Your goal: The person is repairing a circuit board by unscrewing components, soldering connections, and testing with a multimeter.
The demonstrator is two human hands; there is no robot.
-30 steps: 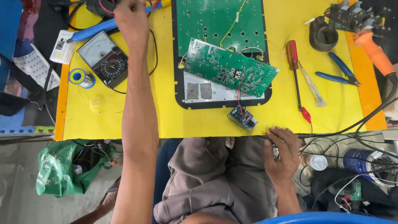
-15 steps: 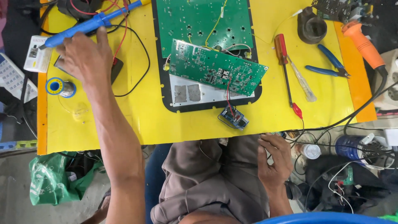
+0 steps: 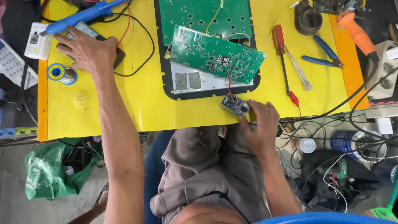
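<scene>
White printed card [image 3: 36, 40] at table's left edge, grey meter screen [image 3: 83, 30] under left hand [image 3: 89, 52]

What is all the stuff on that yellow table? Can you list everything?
table: one, yellow top, orange edges
circuit boards: two, green, on the dark-rimmed panel at centre
small module: one, blue, front edge, on red and black wires
screwdriver: one, red handle, right of boards
pliers: one, blue handles, far right
soldering iron: one, blue, top left
solder spool: one, blue rim, left
meter: one, dark, under left hand
tool: one, orange handle, top right
bag: one, green, on floor
left hand: resting on meter
right hand: touching small module
</scene>
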